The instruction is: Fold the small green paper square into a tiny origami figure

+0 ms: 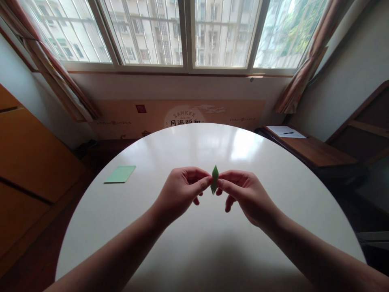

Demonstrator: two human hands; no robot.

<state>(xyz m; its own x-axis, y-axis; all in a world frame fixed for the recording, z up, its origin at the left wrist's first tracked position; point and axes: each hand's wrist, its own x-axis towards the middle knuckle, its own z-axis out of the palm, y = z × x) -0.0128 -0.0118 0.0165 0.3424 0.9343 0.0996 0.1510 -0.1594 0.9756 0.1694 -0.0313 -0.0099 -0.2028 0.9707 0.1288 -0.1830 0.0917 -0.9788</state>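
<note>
Between my two hands, above the middle of the white table [170,239], a small piece of folded green paper [214,179] stands upright, narrow and pointed at top and bottom. My left hand [185,188] pinches its left side between thumb and forefinger. From the other side, my right hand [243,188] grips it the same way, with its lower fingers hanging loosely below. The inner folds of the paper are too small to make out. A stack of light green square paper [120,174] lies to the left, apart from both hands.
Beyond the round table's far edge is a printed beige board [121,117] under a barred window [146,32]. On the right, a brown wooden surface [304,148] carries a white sheet [282,130] with a dark pen [288,133]. An orange-brown cabinet [27,154] stands at left.
</note>
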